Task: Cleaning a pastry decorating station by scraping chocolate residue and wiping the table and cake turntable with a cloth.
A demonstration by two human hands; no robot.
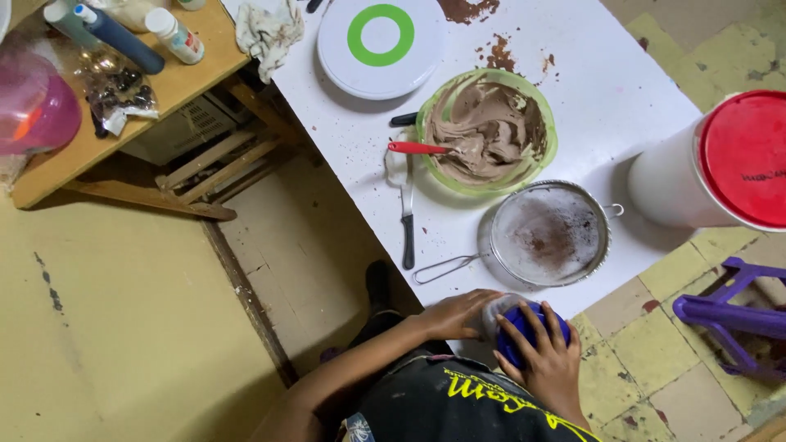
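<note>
At the near edge of the white table (589,90), both hands are on a small jar with a blue lid (524,327): the left hand (454,315) wraps its body, the right hand (548,360) spreads its fingers over the lid. Already done, by the look of it: brown batter mixed in the green bowl (487,131), with a red-handled spatula (422,148) resting in it, and the sieve (550,233) dusted with cocoa. The jar looks shut.

White table (589,74); bowl (486,131), sieve (550,233), knife (407,214)

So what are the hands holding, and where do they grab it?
A small jar: the left hand wraps its clear body, and the right hand grips its blue lid.
</note>
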